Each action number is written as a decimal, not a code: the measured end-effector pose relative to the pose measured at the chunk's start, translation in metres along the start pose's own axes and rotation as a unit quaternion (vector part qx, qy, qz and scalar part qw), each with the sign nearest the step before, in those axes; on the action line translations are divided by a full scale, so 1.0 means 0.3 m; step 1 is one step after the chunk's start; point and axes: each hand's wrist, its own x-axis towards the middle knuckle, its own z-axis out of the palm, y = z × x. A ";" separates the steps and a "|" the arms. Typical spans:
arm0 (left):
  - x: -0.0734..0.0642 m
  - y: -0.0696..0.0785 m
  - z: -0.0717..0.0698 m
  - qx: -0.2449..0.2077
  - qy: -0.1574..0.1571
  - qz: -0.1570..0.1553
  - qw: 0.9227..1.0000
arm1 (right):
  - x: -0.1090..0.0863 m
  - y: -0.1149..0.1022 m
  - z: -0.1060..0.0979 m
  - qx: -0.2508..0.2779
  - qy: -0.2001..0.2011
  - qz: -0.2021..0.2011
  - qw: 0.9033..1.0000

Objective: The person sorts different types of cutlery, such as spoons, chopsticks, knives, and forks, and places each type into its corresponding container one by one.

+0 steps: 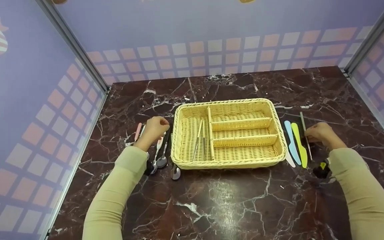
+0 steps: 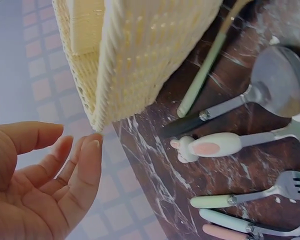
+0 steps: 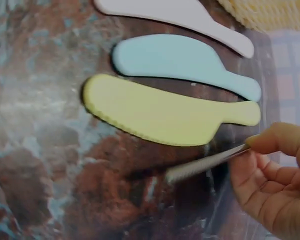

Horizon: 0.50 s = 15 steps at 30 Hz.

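- Reference: wicker basket (image 1: 228, 164) on the tabletop (image 1: 218, 213); we note one long compartment on its left and three to the right of that.
- Right hand (image 1: 322, 133), to the right of the basket: thumb and finger brought together, pinching a slim utensil (image 3: 205, 164). We cannot tell whether its tip touches the tabletop.
- Between the basket and that hand we record a white knife (image 3: 175, 10), nearest the basket, then a blue knife (image 3: 170, 57), then a yellow knife (image 3: 160, 112).
- Left hand (image 1: 155, 129), just left of the basket: thumb and fingers loosely bent and parted, nothing held. Fingertip contact with the basket's rim: we cannot tell.
- Left of the basket, going outward, we list a green-handled utensil (image 2: 202, 77), a black-handled ladle (image 2: 277, 82) and a fork (image 2: 290, 186).
- Inside the basket's left compartment we see two slender sticks (image 1: 204, 146).
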 end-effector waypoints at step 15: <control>-0.113 0.329 0.086 -0.159 -0.009 0.156 0.975 | -0.253 -0.427 0.157 0.306 -0.017 -0.223 0.925</control>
